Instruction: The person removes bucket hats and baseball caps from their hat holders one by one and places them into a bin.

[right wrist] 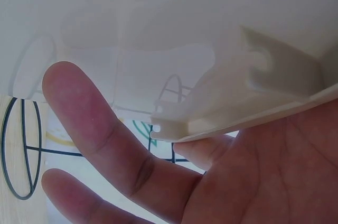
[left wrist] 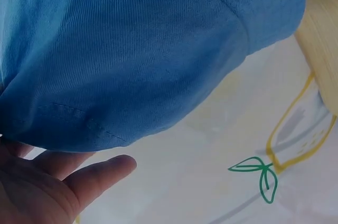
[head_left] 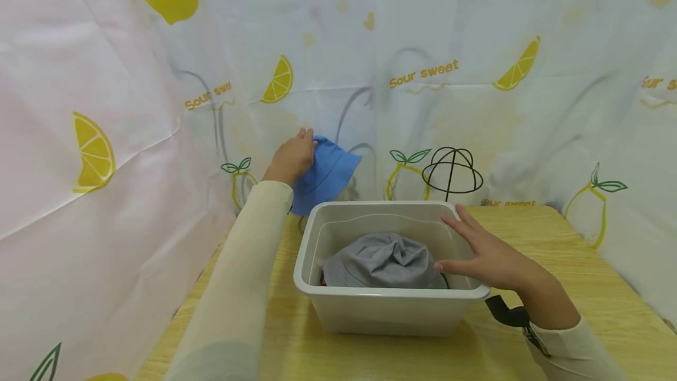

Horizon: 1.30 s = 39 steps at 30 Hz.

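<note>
A blue bucket hat (head_left: 330, 172) tilts at the back, left of centre, its brim toward the lower right. My left hand (head_left: 293, 157) is at its crown. Close up, the left wrist view shows the fingers (left wrist: 63, 163) partly hidden behind the blue cloth and the thumb extended apart from it. My right hand (head_left: 489, 254) spreads its fingers over the right rim of a pale plastic bin (head_left: 388, 313). From below, the right wrist view shows the palm right at the bin's rim. A crumpled grey bucket hat (head_left: 386, 263) lies inside the bin.
A black wire hat stand (head_left: 452, 172) rises bare behind the bin's right side. The wooden table (head_left: 550, 287) extends around the bin. Close behind and to the left hangs a white curtain (head_left: 338, 22) printed with lemons.
</note>
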Motion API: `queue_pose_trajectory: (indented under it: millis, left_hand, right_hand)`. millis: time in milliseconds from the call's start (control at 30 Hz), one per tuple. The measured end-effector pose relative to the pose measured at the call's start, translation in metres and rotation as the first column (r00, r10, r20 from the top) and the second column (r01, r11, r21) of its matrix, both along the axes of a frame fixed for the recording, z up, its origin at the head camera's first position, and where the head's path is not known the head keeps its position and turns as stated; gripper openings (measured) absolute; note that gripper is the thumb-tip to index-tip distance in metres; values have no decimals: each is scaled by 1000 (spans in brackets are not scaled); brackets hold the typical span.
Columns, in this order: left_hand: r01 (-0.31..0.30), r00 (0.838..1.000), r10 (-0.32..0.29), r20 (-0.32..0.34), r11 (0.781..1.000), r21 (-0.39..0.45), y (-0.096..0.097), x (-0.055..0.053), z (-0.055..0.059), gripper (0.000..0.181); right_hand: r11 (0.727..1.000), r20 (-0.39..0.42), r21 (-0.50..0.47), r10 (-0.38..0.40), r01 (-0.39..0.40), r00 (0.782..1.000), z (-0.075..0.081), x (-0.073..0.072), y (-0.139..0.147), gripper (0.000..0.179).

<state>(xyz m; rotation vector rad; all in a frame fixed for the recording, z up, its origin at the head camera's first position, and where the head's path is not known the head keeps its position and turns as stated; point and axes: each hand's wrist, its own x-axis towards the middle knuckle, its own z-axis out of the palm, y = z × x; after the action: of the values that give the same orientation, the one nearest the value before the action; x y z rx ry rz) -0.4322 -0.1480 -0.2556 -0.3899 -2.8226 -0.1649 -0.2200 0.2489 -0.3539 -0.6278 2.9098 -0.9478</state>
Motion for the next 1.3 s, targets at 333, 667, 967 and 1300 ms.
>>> queue_pose_trajectory:
  millis: [333, 667, 967, 1300]
  left_hand:
    - [-9, 999, 10, -46, 1000, 7, -11, 1, 2, 52]
    - [13, 999, -17, 48, 996, 92, -33, 1, -14, 54]
    - [17, 1000, -19, 13, 989, 145, -38, 0, -13, 52]
    - [27, 996, -16, -93, 993, 116, -20, -2, 1, 48]
  right_hand:
    - [1000, 3, 2, 0, 0, 1000, 2, 1, -1, 101]
    - [1000, 5, 0, -5, 5, 1000, 1, -1, -1, 98]
    - [1000, 4, -3, -5, 5, 1000, 0, 0, -1, 96]
    - [1000, 12, -9, -4, 4, 1000, 0, 0, -1, 95]
